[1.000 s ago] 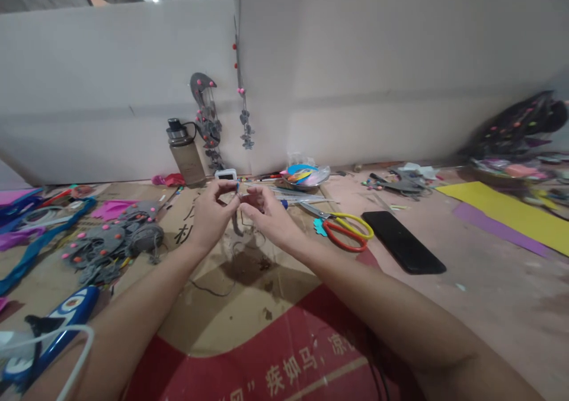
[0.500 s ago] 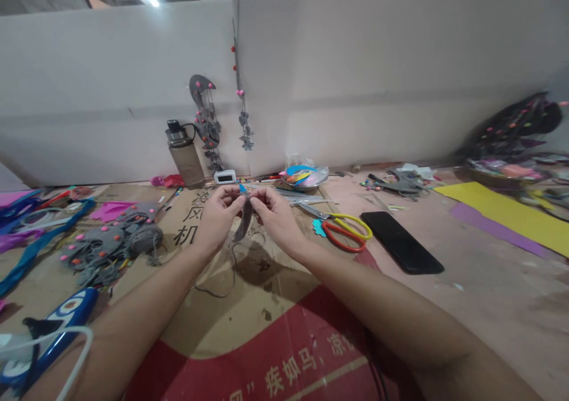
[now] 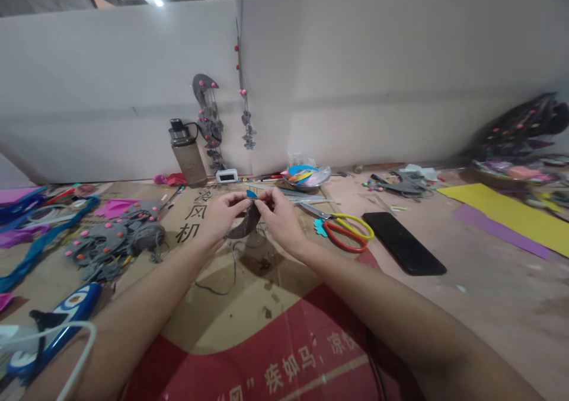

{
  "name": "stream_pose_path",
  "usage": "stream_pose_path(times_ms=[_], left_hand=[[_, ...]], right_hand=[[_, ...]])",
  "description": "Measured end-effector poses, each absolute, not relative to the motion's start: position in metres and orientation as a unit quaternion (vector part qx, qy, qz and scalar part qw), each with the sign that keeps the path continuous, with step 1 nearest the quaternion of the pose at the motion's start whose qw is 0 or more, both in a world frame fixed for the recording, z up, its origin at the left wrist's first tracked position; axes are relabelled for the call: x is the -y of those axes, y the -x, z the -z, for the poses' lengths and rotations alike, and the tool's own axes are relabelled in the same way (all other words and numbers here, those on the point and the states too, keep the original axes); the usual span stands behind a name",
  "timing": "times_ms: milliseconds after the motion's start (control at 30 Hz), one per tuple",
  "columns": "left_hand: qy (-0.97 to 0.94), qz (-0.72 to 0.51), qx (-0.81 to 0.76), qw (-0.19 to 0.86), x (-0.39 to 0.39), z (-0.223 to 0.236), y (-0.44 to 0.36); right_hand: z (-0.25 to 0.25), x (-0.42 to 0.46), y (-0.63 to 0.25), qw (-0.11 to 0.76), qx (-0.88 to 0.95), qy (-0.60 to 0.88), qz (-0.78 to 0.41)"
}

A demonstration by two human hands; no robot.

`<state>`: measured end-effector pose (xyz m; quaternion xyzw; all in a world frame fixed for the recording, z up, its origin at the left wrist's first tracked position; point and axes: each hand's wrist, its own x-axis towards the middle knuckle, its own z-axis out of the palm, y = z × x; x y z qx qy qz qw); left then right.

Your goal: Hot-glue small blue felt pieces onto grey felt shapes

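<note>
Between my two hands is a dark grey crescent-shaped felt piece (image 3: 244,225), its lower end curving to the left. A small blue piece (image 3: 251,194) shows at its top, between the fingertips. My left hand (image 3: 226,212) is closed, thumb and fingers pinching the felt from the left. My right hand (image 3: 276,214) is closed too, pinching the same felt from the right. The fingertips hide where blue and grey meet. Below the hands a thin grey cord (image 3: 235,264) loops on the cardboard (image 3: 208,324).
Scissors (image 3: 347,229) with yellow and red handles and a black phone (image 3: 402,244) lie to the right. Grey felt pieces with pompoms (image 3: 104,241) and a blue device (image 3: 57,330) are at left. A bottle (image 3: 189,155) and a bowl (image 3: 311,183) stand behind.
The grey crescent has turned, its lower end swinging out to the left. More of the blue piece shows at the fingertips. The view has shifted slightly.
</note>
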<state>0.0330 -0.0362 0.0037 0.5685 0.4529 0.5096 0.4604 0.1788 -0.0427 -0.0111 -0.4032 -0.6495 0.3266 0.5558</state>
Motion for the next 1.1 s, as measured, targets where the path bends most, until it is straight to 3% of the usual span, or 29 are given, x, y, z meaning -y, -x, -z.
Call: stream_pose_path(times_ms=[167, 333, 500, 733, 1100], left_hand=[[-0.624, -0.5, -0.481, 0.36, 0.03, -0.005, -0.022], [-0.656, -0.47, -0.482, 0.342, 0.03, -0.012, -0.019], [-0.615, -0.468, -0.506, 0.383, 0.034, -0.012, -0.024], [-0.437, -0.534, -0.435, 0.579, 0.044, -0.004, -0.039], [-0.387, -0.605, -0.432, 0.546, 0.037, 0.007, -0.038]], right_hand=[[0.018, 0.039, -0.179, 0.557, 0.642, 0.406, -0.335], [0.023, 0.037, -0.18, 0.516, 0.682, 0.409, -0.32], [0.023, 0.037, -0.179, 0.514, 0.671, 0.423, -0.326], [0.018, 0.037, -0.178, 0.519, 0.641, 0.43, -0.367], [0.03, 0.031, -0.18, 0.484, 0.682, 0.442, -0.325]])
